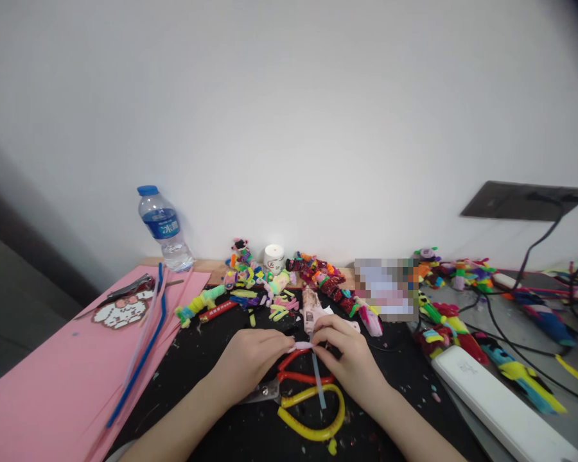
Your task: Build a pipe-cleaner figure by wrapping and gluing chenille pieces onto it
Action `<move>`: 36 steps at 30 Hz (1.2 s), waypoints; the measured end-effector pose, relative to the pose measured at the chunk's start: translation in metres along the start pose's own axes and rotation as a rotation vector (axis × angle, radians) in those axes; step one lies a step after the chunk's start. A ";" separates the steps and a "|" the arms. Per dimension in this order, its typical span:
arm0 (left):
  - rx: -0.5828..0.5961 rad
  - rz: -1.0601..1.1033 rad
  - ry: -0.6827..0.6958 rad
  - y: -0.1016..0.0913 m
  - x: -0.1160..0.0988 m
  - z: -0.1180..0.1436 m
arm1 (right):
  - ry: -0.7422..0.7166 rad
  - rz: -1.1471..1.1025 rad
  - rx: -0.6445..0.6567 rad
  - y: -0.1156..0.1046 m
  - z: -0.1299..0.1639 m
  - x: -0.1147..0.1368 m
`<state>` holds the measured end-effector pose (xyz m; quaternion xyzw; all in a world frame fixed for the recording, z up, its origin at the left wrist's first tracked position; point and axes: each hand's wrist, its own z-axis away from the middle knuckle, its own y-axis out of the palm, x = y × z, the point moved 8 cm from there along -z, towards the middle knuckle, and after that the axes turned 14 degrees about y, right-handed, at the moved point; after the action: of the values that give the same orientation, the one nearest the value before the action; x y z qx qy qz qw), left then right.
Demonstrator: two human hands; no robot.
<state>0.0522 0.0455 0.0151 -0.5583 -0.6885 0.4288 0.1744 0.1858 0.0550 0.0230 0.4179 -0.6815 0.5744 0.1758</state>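
Yellow-handled scissors lie below your left hand and right hand, both pinching a pale pink fuzzy stem; loose pinches risk it slipping.

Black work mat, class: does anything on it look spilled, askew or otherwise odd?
Yes. Small coloured scraps are scattered over the black mat around both hands, like trimmings. The left hand and right hand pinch a pale pink strip between them. The water bottle only appears to lean, likely from the lens.
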 end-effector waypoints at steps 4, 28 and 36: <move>0.012 0.013 -0.008 -0.001 0.001 -0.001 | 0.014 0.003 0.006 0.000 -0.001 -0.001; 0.201 -0.002 -0.228 -0.006 0.028 0.005 | 0.063 -0.019 -0.076 -0.010 -0.002 -0.004; 0.123 -0.077 -0.310 -0.016 0.031 0.007 | 0.054 -0.019 -0.097 -0.012 -0.002 -0.003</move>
<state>0.0279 0.0709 0.0161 -0.4470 -0.7006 0.5440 0.1163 0.1961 0.0579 0.0290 0.3999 -0.6995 0.5501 0.2196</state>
